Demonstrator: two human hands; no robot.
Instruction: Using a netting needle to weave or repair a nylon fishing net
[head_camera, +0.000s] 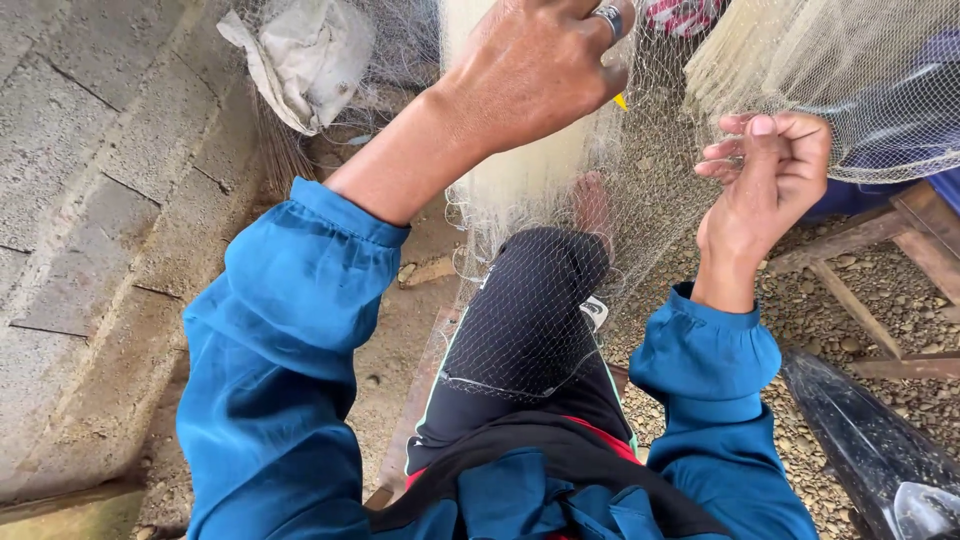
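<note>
You're sitting w/ the fishing net (560, 260) draping over your knee (535, 300). Your right hand (765, 180) is curling its fingers, pinching mesh at chest height. Further up, your left hand (535, 65), ring on, is closing around the net; a yellow bit (621, 101) is peeking out under it. Beyond, gravel (850, 330) & a block wall (90, 200).

The fishing net (640, 200) hangs across everything ahead of my hands, draped over my knee (535, 300). A block wall (90, 230) closes my left; wooden slats (860, 300) crowd the right.
</note>
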